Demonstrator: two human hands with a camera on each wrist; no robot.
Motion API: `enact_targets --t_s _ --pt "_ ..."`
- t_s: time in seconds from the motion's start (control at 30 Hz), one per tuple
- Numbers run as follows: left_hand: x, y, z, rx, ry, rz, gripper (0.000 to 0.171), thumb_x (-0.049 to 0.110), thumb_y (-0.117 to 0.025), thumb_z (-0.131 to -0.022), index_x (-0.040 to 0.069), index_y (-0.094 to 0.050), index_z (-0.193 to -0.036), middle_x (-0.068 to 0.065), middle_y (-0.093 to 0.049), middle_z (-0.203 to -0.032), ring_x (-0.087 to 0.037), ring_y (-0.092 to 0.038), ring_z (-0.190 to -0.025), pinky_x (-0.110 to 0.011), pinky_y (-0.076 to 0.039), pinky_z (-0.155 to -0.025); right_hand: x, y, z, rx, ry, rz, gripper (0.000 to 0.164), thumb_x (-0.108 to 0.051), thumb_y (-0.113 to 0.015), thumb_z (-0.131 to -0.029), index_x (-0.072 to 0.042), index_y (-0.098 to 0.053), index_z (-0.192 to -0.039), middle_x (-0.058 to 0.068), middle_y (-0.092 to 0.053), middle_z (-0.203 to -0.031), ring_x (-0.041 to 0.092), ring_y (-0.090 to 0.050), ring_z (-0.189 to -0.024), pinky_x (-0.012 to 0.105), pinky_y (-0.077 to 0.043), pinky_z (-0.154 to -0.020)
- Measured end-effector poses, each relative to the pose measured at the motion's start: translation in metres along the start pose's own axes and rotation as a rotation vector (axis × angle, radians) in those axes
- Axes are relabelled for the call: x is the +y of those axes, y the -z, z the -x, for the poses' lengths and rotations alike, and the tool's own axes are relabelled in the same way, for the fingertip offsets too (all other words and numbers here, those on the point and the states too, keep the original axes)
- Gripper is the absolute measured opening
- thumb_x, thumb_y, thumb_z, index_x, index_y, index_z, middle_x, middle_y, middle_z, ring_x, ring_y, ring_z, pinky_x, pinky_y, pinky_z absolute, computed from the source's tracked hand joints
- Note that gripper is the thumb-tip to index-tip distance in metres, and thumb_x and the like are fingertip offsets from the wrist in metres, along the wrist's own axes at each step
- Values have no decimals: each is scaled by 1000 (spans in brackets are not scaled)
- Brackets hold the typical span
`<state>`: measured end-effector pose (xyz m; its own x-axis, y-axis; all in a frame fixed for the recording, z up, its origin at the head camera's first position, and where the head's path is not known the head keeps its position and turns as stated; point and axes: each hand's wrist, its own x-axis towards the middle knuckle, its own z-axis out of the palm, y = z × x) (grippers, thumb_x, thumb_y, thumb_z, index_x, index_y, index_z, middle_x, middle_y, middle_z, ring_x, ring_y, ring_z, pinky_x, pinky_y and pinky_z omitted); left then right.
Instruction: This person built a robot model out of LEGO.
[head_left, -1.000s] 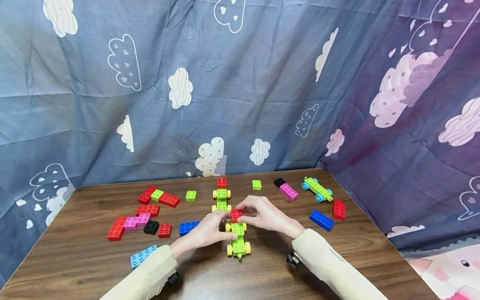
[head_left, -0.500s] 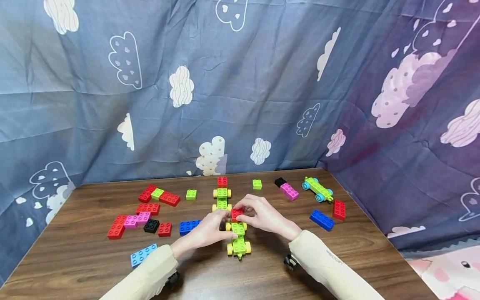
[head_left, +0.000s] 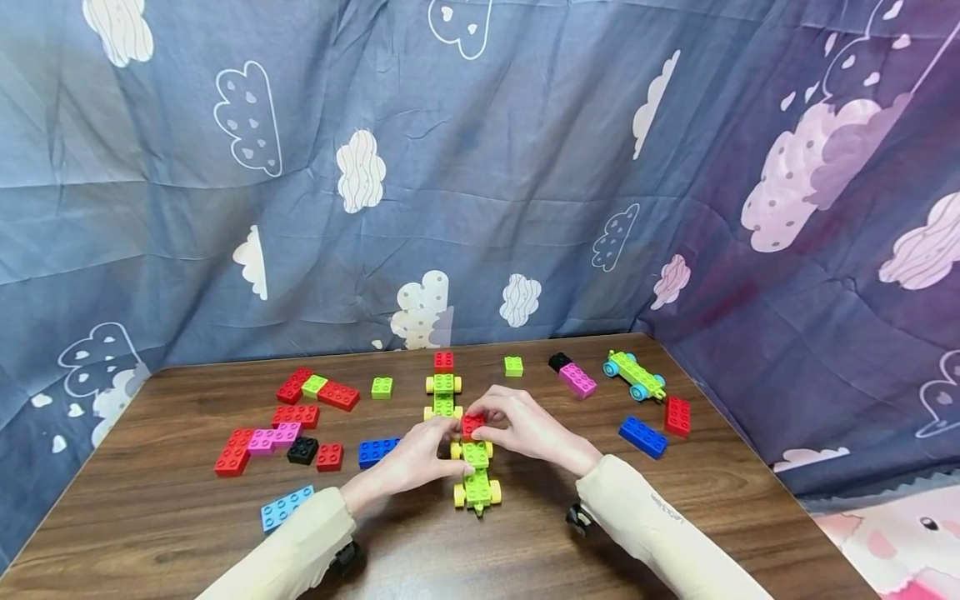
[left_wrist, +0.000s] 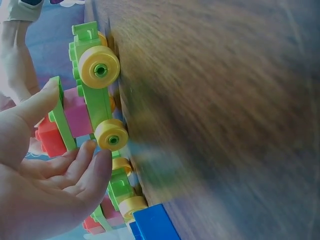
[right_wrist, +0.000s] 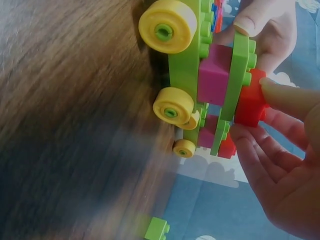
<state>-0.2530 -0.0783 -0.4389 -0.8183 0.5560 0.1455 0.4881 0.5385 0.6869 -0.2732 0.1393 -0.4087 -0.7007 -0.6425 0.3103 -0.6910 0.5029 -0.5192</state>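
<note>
A green toy car base with yellow wheels (head_left: 477, 493) stands in the middle of the table. On it sits a magenta brick (right_wrist: 215, 75), topped by a flat green brick (right_wrist: 236, 75) lying lengthwise. My left hand (head_left: 411, 461) holds this green brick, thumb at its near end and fingertips toward its far end. With thumb and fingers, my right hand (head_left: 525, 427) pinches a red brick (right_wrist: 250, 100) at the green brick's far end. Both hands partly cover the build in the head view.
Behind stands a similar yellow-wheeled build (head_left: 443, 385). Loose bricks lie left, including a blue brick (head_left: 378, 452), a black brick (head_left: 302, 451) and a light blue brick (head_left: 287, 507). At right are a blue-wheeled car base (head_left: 633, 376) and another blue brick (head_left: 642, 437).
Both hands keep nearly the same hold on the build. My right wrist and sleeve have shifted slightly to the left, and the head view has tilted a little.
</note>
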Motion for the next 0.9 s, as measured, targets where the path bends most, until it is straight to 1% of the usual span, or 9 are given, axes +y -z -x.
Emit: enact_targets --t_s 0.1,0.2,0.27,0.37,0.43,0.57,0.7,0.8,0.9 --pt "0 0 2 11 -2 -8 58 32 -77 -86 -4 -57 -127 -17 -64 -120 -30 -63 -109 -49 -53 -92 -1 0 0 -7 -4 41 21 -18 -72 -90 -10 -71 -110 2 -67 -102 12 -66 -91 22 -58 -81" --pt "0 -1 4 24 -12 -42 59 34 -76 -87 -3 -57 -129 -18 -63 -124 -30 -63 -110 -49 -53 -94 -1 0 1 -14 -5 92 24 -20 -71 -92 -11 -70 -114 1 -67 -104 11 -66 -92 22 -57 -81" --pt "1 -1 6 34 -24 -70 60 34 -76 -87 -3 -57 -130 -19 -63 -125 -30 -63 -110 -48 -53 -94 -1 -1 3 -9 -9 101 26 -20 -71 -92 -11 -69 -116 1 -68 -106 11 -67 -93 24 -57 -81" --pt "2 -3 8 40 -44 -142 61 36 -76 -86 -3 -57 -129 -18 -63 -120 -27 -62 -105 -46 -54 -90 -1 0 7 10 -3 91 26 -18 -71 -92 -9 -68 -116 3 -69 -108 13 -68 -94 27 -58 -81" --pt "2 -4 11 38 -40 -197 64 38 -76 -85 -4 -57 -129 -17 -63 -118 -27 -60 -106 -45 -53 -89 0 0 11 21 0 88 26 -17 -71 -91 -9 -68 -116 4 -69 -108 14 -68 -94 27 -58 -81" --pt "4 -6 18 28 -57 -339 67 43 -78 -82 -4 -61 -125 -13 -63 -116 -26 -58 -107 -43 -53 -87 2 2 16 36 2 93 24 -18 -72 -91 -10 -69 -114 5 -70 -107 15 -68 -92 28 -58 -79" --pt "8 -7 23 40 -116 -468 63 44 -81 -78 -2 -66 -118 -10 -61 -112 -22 -56 -103 -37 -55 -80 4 5 18 44 -6 93 24 -17 -72 -91 -10 -69 -113 4 -71 -107 13 -68 -92 29 -59 -80" --pt "10 -9 25 48 -142 -520 67 45 -82 -77 -3 -65 -120 -10 -60 -115 -22 -56 -105 -36 -56 -79 4 6 19 46 -8 101 23 -18 -71 -91 -10 -69 -113 4 -71 -107 13 -68 -92 28 -58 -81" --pt "11 -12 25 46 -152 -530 70 45 -83 -76 -5 -64 -122 -11 -61 -117 -23 -57 -106 -37 -56 -81 4 7 21 42 -12 100 23 -19 -71 -91 -10 -70 -112 5 -71 -107 14 -68 -92 27 -58 -80"
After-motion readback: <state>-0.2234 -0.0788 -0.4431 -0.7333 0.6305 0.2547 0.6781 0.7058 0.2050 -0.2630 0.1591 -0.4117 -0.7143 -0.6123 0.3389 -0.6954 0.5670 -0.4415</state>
